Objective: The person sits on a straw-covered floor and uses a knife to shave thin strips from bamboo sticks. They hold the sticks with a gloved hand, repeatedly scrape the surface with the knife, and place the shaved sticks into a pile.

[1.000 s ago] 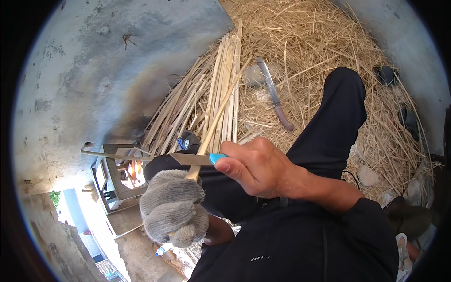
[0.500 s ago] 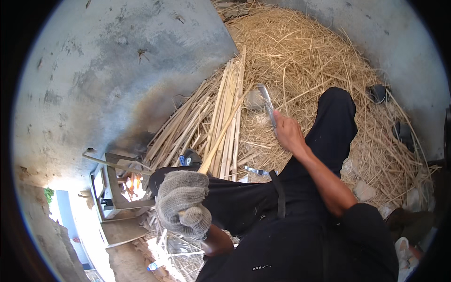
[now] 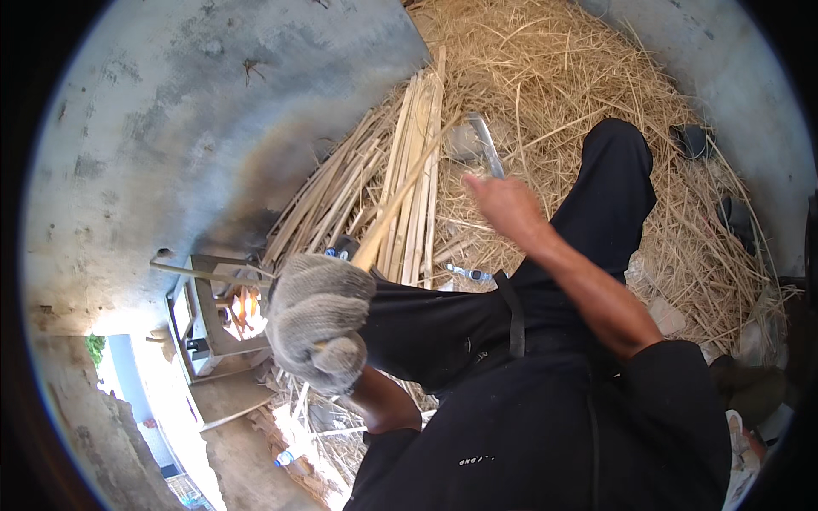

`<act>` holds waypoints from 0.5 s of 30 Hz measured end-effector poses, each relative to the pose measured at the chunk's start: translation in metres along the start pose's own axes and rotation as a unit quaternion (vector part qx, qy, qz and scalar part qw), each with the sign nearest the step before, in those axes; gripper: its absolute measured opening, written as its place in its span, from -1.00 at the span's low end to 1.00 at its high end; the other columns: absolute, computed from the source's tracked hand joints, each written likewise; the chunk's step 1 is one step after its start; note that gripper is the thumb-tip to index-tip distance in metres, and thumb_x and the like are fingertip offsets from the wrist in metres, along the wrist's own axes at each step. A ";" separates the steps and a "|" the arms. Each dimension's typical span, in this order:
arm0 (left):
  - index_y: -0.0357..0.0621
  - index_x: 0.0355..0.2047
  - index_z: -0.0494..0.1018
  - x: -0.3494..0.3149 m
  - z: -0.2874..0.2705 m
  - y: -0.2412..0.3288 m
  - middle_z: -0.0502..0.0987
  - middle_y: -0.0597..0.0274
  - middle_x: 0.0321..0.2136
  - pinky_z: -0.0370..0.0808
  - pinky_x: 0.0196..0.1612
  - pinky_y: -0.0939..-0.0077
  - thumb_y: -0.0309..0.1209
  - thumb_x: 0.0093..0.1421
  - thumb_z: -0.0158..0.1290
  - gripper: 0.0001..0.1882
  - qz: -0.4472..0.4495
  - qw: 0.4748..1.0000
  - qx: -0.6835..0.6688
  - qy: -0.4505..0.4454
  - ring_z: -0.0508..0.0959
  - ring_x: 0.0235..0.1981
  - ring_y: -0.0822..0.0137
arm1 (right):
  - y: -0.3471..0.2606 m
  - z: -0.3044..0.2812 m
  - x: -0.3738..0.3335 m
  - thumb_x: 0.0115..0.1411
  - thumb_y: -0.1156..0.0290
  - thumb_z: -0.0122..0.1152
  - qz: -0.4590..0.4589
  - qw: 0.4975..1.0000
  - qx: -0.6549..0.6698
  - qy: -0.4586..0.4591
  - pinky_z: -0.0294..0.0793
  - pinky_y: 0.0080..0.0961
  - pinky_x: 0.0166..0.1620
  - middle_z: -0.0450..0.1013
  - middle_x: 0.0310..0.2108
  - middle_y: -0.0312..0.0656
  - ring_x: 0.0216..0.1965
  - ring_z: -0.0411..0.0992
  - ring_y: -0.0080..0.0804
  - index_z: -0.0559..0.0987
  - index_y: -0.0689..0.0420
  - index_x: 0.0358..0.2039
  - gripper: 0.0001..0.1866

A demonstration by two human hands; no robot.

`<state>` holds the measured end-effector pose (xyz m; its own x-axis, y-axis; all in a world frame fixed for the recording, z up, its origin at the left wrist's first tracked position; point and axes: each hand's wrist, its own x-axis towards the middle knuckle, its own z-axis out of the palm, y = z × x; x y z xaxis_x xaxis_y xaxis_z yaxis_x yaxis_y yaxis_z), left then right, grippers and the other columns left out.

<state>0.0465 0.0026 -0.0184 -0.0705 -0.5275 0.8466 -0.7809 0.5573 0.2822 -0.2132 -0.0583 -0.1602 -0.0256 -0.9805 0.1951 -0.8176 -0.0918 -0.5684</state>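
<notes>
My left hand, in a grey knitted glove, is wrapped round a bamboo strip above my left thigh. The pale strip slants up and to the right from the fist, over the other strips. Bare, my right hand grips a knife whose long metal blade points up and away; its handle is hidden in the fingers. Blade and strip are apart, with the strip's far end close to the blade's tip. A bundle of split bamboo strips lies beyond my left leg.
Shavings heap up at the far right against the wall. A grey wall stands on the left. Beside my left hand is a wooden frame with bright flames. A plastic bottle lies by my leg; dark shoes rest at right.
My view has tilted, so the scene sits higher. My right hand has turned and shifted slightly left with the knife. The gloved left hand keeps its hold on the bamboo strip.
</notes>
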 end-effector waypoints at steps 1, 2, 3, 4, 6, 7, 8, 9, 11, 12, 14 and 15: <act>-0.24 -0.49 0.59 0.033 0.008 0.013 0.60 0.14 -0.57 0.61 -0.18 0.23 0.07 0.22 0.05 -0.46 0.053 0.968 -0.223 -0.107 0.65 -0.44 0.11 | 0.042 0.016 -0.022 0.45 0.11 -0.23 0.093 0.995 0.023 -0.019 0.41 -0.16 -0.54 0.33 -0.72 0.05 -0.70 0.39 -0.02 0.47 0.25 -0.49 -0.47; -0.24 -0.50 0.59 0.061 0.015 0.023 0.60 0.13 -0.57 0.61 -0.18 0.22 0.07 0.22 0.05 -0.45 0.118 0.880 -0.411 -0.204 0.65 -0.45 0.10 | 0.064 0.018 -0.025 0.46 0.12 -0.26 0.168 0.984 0.057 -0.034 0.42 -0.17 -0.51 0.32 -0.72 0.05 -0.70 0.36 -0.02 0.47 0.27 -0.49 -0.46; -0.24 -0.42 0.57 0.033 0.011 0.011 0.58 0.07 -0.49 0.61 -0.19 0.21 0.07 0.22 0.05 -0.47 0.047 0.915 -0.375 -0.143 0.63 -0.42 0.07 | 0.057 0.000 -0.010 0.45 0.12 -0.23 0.140 0.985 0.103 0.006 0.38 -0.14 -0.52 0.33 -0.72 0.07 -0.69 0.36 -0.01 0.50 0.29 -0.45 -0.47; -0.24 -0.34 0.54 0.000 0.002 -0.008 0.56 0.01 -0.41 0.62 -0.20 0.19 0.07 0.22 0.06 -0.47 -0.036 0.937 -0.338 -0.081 0.62 -0.40 0.04 | 0.021 -0.012 -0.023 0.44 0.12 -0.21 0.128 0.979 0.159 0.007 0.34 -0.11 -0.53 0.34 -0.72 0.08 -0.68 0.37 0.00 0.52 0.31 -0.41 -0.48; -0.30 -0.16 0.46 -0.005 -0.013 0.001 0.53 -0.11 -0.26 0.65 -0.26 0.20 0.02 0.24 0.06 -0.47 -0.071 0.951 -0.299 -0.035 0.60 -0.33 0.01 | -0.049 -0.031 -0.042 0.44 0.14 -0.18 0.082 0.958 0.276 0.004 0.28 -0.09 -0.55 0.34 -0.72 0.09 -0.69 0.35 0.01 0.52 0.31 -0.43 -0.49; -0.33 -0.14 0.44 0.007 0.001 0.012 0.53 -0.14 -0.25 0.67 -0.31 0.25 0.01 0.26 0.04 -0.46 -0.070 0.954 -0.291 -0.011 0.59 -0.33 0.03 | -0.068 -0.046 -0.040 0.44 0.15 -0.19 0.046 0.944 0.327 0.014 0.26 -0.10 -0.55 0.33 -0.73 0.09 -0.70 0.32 0.01 0.49 0.29 -0.49 -0.49; -0.36 -0.12 0.42 0.016 0.016 0.022 0.52 -0.17 -0.25 0.69 -0.36 0.30 0.00 0.28 0.03 -0.45 -0.071 0.957 -0.282 0.014 0.58 -0.34 0.04 | -0.083 -0.060 -0.035 0.44 0.13 -0.17 0.007 0.933 0.359 0.000 0.27 -0.12 -0.56 0.33 -0.74 0.08 -0.70 0.32 0.02 0.46 0.28 -0.52 -0.47; -0.38 -0.09 0.39 0.017 0.019 0.028 0.51 -0.18 -0.23 0.69 -0.39 0.35 0.00 0.29 0.01 -0.43 -0.087 0.965 -0.249 0.017 0.58 -0.29 0.05 | -0.096 -0.072 -0.033 0.44 0.11 -0.16 -0.031 0.918 0.395 -0.016 0.28 -0.14 -0.56 0.33 -0.74 0.07 -0.71 0.32 0.03 0.43 0.26 -0.56 -0.46; -0.41 -0.11 0.38 0.029 0.021 0.040 0.50 -0.17 -0.26 0.67 -0.47 0.47 0.00 0.34 -0.06 -0.43 -0.047 0.970 -0.239 0.001 0.58 -0.29 0.07 | -0.116 -0.084 -0.030 0.43 0.06 -0.14 -0.052 0.908 0.415 -0.019 0.30 -0.16 -0.59 0.33 -0.76 0.05 -0.72 0.33 0.04 0.44 0.24 -0.56 -0.45; -0.43 -0.13 0.37 0.035 0.022 0.047 0.50 -0.16 -0.27 0.66 -0.51 0.53 0.00 0.36 -0.10 -0.43 -0.026 0.972 -0.234 -0.006 0.58 -0.29 0.07 | -0.120 -0.086 -0.028 0.42 0.04 -0.13 -0.064 0.904 0.422 -0.018 0.30 -0.17 -0.60 0.33 -0.77 0.05 -0.73 0.34 0.04 0.44 0.23 -0.57 -0.44; -0.43 -0.20 0.39 0.030 0.027 0.055 0.50 -0.13 -0.31 0.64 -0.54 0.56 -0.01 0.37 -0.11 -0.44 -0.043 0.961 -0.273 0.020 0.58 -0.33 0.09 | -0.114 -0.069 -0.025 0.41 -0.01 -0.12 -0.093 0.937 0.335 0.046 0.33 -0.17 -0.63 0.31 -0.80 0.02 -0.75 0.35 0.04 0.43 0.22 -0.59 -0.42; -0.41 -0.31 0.42 0.026 0.031 0.059 0.51 -0.07 -0.38 0.59 -0.57 0.61 -0.01 0.39 -0.14 -0.44 -0.069 0.970 -0.217 0.080 0.59 -0.40 0.11 | -0.113 -0.062 -0.027 0.40 -0.03 -0.12 -0.105 0.948 0.291 0.070 0.34 -0.17 -0.64 0.30 -0.81 0.01 -0.76 0.35 0.04 0.42 0.21 -0.60 -0.41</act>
<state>-0.0204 0.0017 0.0062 0.1418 -0.5292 0.8366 -0.4386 0.7240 0.5323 -0.1557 -0.0111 -0.0520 -0.0073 -0.9007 0.4345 -0.3586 -0.4032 -0.8419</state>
